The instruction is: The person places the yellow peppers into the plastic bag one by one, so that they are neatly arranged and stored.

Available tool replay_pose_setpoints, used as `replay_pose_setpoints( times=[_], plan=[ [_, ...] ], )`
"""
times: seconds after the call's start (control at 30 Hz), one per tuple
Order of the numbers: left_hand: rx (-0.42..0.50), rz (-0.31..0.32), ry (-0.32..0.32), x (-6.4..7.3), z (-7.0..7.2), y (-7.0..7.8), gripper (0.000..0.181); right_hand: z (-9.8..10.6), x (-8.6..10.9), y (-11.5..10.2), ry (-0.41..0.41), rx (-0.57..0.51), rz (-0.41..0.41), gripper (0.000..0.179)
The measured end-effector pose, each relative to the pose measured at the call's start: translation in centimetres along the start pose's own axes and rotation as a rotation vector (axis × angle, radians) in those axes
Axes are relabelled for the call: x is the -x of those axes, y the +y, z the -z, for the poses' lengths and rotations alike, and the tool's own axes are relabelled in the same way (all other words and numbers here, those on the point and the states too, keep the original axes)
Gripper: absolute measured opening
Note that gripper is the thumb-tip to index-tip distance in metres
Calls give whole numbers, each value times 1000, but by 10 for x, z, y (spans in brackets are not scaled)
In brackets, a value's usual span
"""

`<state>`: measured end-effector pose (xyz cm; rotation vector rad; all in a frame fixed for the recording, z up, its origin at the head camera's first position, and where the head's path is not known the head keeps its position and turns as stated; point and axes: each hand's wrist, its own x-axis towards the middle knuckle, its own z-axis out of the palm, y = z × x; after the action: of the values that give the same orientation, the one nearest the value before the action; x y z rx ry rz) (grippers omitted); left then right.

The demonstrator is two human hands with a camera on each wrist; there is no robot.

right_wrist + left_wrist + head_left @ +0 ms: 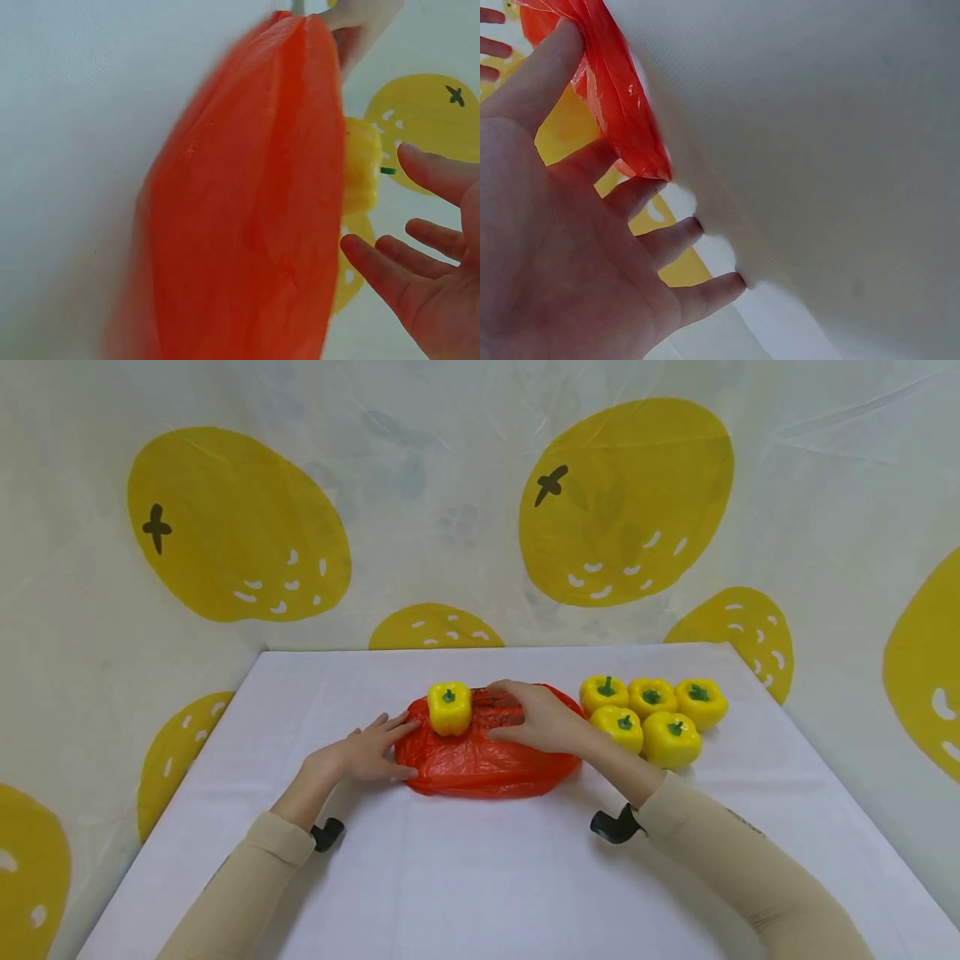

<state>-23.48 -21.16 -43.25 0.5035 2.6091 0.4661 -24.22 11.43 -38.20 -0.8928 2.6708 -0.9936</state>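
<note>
A red plastic bag [487, 768] lies flattened on the table, with one yellow bell pepper [450, 710] standing stem up on its left part. At the bag's left edge is my left hand [371, 753], its fingers spread; in the left wrist view the thumb [551, 64] touches the red film and the fingertips reach the white cloth. My right hand [543, 718] is over the bag's right part, thumb and fingers apart around nothing. From the right wrist, the pepper [362, 165] shows behind the bag [247, 195], a gap away from the right hand [442, 262].
Several more yellow bell peppers [671, 739] stand grouped right of the bag, close by my right forearm. A white cloth [480, 877] covers the table. Behind it hangs a pale curtain [450, 485] printed with large yellow fruit.
</note>
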Motion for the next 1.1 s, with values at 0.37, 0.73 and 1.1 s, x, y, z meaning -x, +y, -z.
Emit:
replay_pose_setpoints(
  times=[0.37,0.73,1.1],
  plan=[
    [4,3,2,2,2,1,94,44,27,5,66,-65,50,43],
    [20,0,4,2,1,2,94,75,54,24,124,-53,-19,39],
    [10,-5,12,3,1,3,92,100,86,45,152,-16,-119,42]
  ],
)
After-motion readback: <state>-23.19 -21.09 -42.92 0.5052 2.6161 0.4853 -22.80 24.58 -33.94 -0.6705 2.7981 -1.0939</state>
